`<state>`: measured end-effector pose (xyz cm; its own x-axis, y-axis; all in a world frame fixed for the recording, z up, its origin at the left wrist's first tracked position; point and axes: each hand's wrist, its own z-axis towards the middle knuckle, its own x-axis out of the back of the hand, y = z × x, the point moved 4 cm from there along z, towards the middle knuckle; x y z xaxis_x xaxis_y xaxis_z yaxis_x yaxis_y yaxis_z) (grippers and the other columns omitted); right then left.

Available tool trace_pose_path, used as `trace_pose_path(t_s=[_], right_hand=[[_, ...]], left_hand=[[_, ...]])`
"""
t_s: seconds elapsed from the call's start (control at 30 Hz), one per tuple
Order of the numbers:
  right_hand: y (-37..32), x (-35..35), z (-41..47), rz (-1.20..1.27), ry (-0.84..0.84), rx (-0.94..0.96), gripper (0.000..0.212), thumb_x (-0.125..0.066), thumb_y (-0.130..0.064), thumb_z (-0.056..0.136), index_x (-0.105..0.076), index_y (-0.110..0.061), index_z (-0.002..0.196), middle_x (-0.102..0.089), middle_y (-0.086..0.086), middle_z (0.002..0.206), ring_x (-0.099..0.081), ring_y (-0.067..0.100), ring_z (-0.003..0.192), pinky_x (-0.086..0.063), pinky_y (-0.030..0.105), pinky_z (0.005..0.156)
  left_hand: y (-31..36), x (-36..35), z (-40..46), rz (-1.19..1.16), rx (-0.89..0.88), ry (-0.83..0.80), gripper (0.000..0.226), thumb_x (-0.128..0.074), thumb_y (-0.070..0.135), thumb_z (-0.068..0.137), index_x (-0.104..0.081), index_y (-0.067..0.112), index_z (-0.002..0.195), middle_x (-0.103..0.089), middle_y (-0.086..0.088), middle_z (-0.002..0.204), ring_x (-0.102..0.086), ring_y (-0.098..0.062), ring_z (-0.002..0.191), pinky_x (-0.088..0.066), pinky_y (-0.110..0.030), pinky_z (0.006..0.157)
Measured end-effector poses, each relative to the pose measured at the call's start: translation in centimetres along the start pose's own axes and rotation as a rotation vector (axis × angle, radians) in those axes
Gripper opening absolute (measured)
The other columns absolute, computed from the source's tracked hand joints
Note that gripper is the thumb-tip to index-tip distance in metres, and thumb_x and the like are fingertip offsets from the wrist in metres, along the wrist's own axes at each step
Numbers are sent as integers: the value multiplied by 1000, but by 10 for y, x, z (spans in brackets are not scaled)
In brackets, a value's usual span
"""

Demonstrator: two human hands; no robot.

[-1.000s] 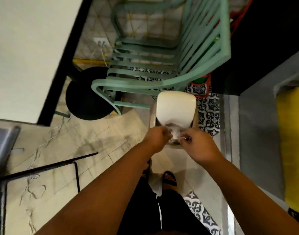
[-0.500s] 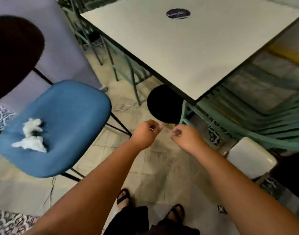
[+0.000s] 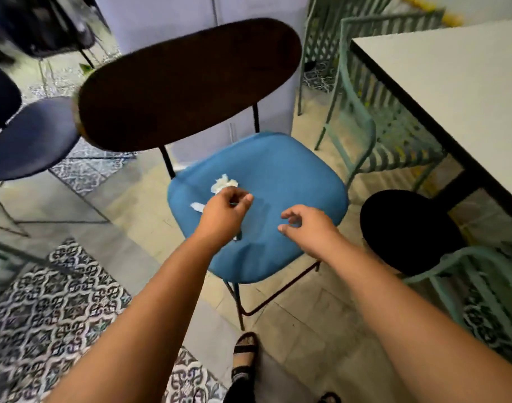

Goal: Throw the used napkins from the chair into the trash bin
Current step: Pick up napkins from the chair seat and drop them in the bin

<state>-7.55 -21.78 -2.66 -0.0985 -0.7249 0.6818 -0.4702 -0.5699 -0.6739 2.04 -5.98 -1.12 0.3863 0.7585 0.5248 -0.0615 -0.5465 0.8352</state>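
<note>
Left hand [image 3: 224, 209] curled, empty, above napkins [image 3: 223, 182] on blue chair [image 3: 283, 175]; right hand [image 3: 305, 225] loosely open. Risk: a loose pinch could drop shreds.

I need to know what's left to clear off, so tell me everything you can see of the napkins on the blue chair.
The napkins are white crumpled paper lying on the left rear part of the blue chair seat. One wad shows just beyond the left hand; a second white piece pokes out at the hand's left edge, mostly hidden. The hand hovers over them with fingers curled; whether it touches them cannot be told. The right hand is apart from them.
</note>
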Motion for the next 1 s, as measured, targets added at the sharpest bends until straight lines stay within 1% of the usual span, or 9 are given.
trace_pose_path(t_s=[0.1,0.23,0.43,0.53,0.67,0.73,0.83,0.9,1.0], right_hand=[[-42,-29,41,-79,8,48,44,-63,-24,87,-51,-20,129,-51,12,131,-48,26,124,-35,28,100],[-87,-58,95,-156,-27,102,58,-59,-19,88,-36,-25,141,-35,14,141,-45,31,127,-34,32,104],[-100,-101,150,-555,-265,134,78,-62,-19,82,-21,-39,145,-23,10,149,-40,33,130,-40,39,105],[-92,-116,159,-601,-302,152,66,-60,-21,85,-31,-39,142,-33,10,139,-43,33,125,-42,37,99],[-83,-115,161,-429,-135,159,42,-53,-9,88,-56,-24,128,-47,12,125,-52,33,113,-40,29,90],[-80,-111,160,-406,-73,163,35,-51,-5,87,-64,-17,117,-55,16,114,-55,36,105,-41,30,83],[-69,-103,159,-295,3,105,26,-54,-7,84,-70,-15,103,-62,17,103,-59,37,95,-43,32,76],[-60,-97,158,-184,65,30,19,-56,-10,83,-71,-15,94,-66,14,95,-61,36,90,-41,28,68],[-50,-83,152,-65,154,-41,17,-57,-10,83,-71,-14,91,-71,12,91,-62,33,85,-36,25,65]], left_hand=[[-25,43,19,-27,25,42,19,-60,29,93,-66,15,103,-69,-2,90,-65,-20,85,-54,-42,88],[-54,84,41,-2,46,58,20,-60,32,93,-66,17,103,-66,3,88,-63,-17,82,-54,-44,88],[-84,109,61,-22,108,47,12,-58,34,93,-64,25,98,-66,5,92,-65,-17,90,-54,-41,89],[-94,106,67,-47,132,30,15,-58,34,93,-64,22,101,-66,4,94,-64,-16,89,-55,-40,88],[-96,96,71,-8,135,18,19,-58,32,93,-66,19,104,-65,9,92,-62,-13,85,-51,-28,78],[-96,89,73,25,120,7,20,-60,30,93,-66,17,106,-66,7,99,-62,-12,91,-49,-25,81],[-95,71,75,113,60,-34,25,-64,32,89,-66,17,108,-61,0,111,-60,-15,102,-48,-28,92],[-93,58,71,181,23,-56,30,-67,39,86,-65,22,110,-54,1,116,-54,-14,110,-41,-23,92],[-84,40,62,279,-71,-76,41,-70,49,80,-63,27,114,-50,2,119,-44,-15,119,-34,-21,92]])
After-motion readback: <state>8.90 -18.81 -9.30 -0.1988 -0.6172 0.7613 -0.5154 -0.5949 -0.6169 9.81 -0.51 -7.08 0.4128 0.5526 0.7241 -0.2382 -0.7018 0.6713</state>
